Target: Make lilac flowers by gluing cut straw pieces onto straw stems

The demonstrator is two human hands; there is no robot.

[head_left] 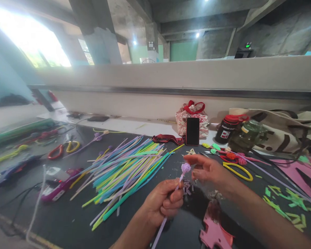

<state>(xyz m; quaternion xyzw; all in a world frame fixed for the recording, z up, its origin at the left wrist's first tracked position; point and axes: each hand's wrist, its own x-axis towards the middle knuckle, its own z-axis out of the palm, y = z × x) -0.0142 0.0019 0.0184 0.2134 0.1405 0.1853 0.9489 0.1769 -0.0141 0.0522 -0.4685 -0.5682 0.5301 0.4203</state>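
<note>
Your left hand (168,202) is closed round the lilac stem (159,233); your right hand (207,168), half-curled, seemingly empty, hovers beside the bloom (186,168) above that grip. It looks light, soft, crushable: best held by the stem. Coloured strips (131,173) lie leftward.

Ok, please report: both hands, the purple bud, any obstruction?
Left hand holds purple stem. Right hand open, close beside purple bud at stem's tip. No obstruction visible between them.
</note>
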